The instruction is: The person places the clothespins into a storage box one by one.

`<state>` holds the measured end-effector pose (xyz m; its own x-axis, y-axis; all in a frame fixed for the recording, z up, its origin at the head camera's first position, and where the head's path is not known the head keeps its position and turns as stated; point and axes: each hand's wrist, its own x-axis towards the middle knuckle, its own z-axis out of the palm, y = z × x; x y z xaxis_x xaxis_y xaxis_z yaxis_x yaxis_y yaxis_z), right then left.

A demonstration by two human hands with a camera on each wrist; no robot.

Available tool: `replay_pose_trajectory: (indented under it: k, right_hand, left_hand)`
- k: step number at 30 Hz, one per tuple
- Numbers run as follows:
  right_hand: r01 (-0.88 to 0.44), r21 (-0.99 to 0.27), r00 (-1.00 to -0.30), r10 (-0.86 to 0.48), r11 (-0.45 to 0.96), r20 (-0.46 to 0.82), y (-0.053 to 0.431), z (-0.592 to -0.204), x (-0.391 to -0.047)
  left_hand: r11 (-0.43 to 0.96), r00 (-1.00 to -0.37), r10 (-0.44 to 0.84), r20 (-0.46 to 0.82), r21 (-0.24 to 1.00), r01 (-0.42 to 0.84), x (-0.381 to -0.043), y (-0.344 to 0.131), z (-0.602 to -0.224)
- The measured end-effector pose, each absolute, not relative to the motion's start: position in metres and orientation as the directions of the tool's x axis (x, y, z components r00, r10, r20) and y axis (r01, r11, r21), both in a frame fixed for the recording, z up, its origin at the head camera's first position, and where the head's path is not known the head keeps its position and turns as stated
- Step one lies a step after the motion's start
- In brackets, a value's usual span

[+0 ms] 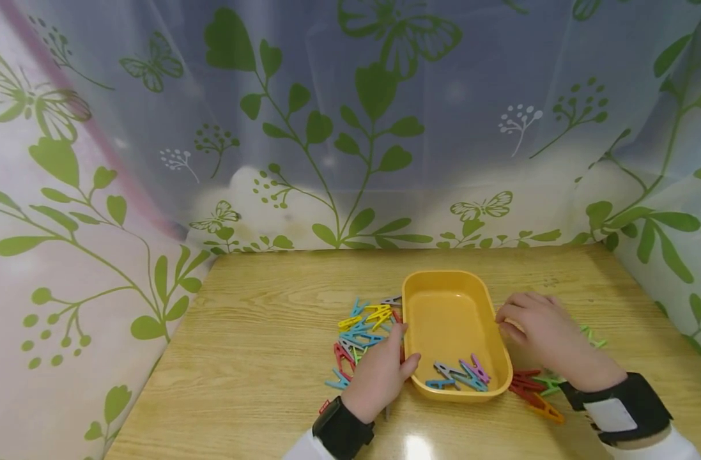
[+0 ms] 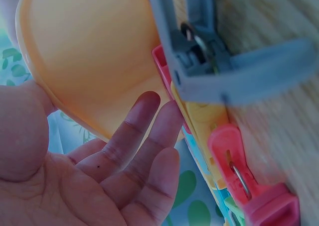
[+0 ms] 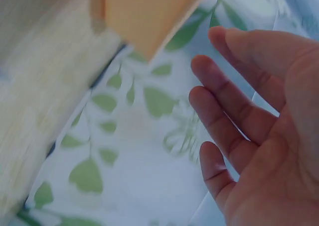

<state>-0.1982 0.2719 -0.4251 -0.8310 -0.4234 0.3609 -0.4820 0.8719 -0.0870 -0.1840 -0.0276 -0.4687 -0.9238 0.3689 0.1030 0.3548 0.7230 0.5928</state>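
A yellow plastic tub (image 1: 442, 332) stands on the wooden table, with several grey, blue and purple clothespins (image 1: 471, 374) lying at its near end. My left hand (image 1: 379, 374) holds the tub's left side, its thumb over the rim and its fingers along the outer wall. Beside the tub's right rim is my right hand (image 1: 548, 332); the right wrist view shows its fingers loosely bent, apart from the tub (image 3: 149, 17) and holding nothing. Close to the left fingers (image 2: 134, 131) in the left wrist view are a grey clothespin (image 2: 199, 61) and a pink one (image 2: 254, 186).
Left of the tub lies a loose pile of blue, yellow, red and grey clothespins (image 1: 356, 332). Red clothespins (image 1: 525, 380), an orange one (image 1: 546, 407) and green ones lie to the right. A leaf-patterned curtain (image 1: 338, 160) borders the wooden table (image 1: 258, 358).
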Motion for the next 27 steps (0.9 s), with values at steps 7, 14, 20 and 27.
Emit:
replay_pose_trajectory:
  k: [7,14,20,27]
  right_hand:
    - [-0.423,-0.074,-0.825,-0.35,0.903,0.444,0.319,-0.427,-0.21]
    - [-0.289,-0.1,-0.929,-0.254,0.952,0.271,0.362,-0.445,-0.216]
    - [-0.209,-0.054,-0.977,-0.206,0.976,0.055,0.388,-0.462,-0.221]
    - [-0.148,-0.099,-0.988,-0.151,0.984,-0.017,0.397,-0.473,-0.226]
  left_hand:
    - [0.732,-0.928,0.361,0.091,0.589,0.342,-0.185,-0.028,-0.468]
    - [0.735,-0.928,0.362,0.088,0.586,0.342,-0.185,-0.028,-0.47]
    - [0.734,-0.924,0.365,0.112,0.576,0.359,-0.184,-0.028,-0.47]
    - [0.734,-0.917,0.374,0.138,0.56,0.384,-0.185,-0.028,-0.472]
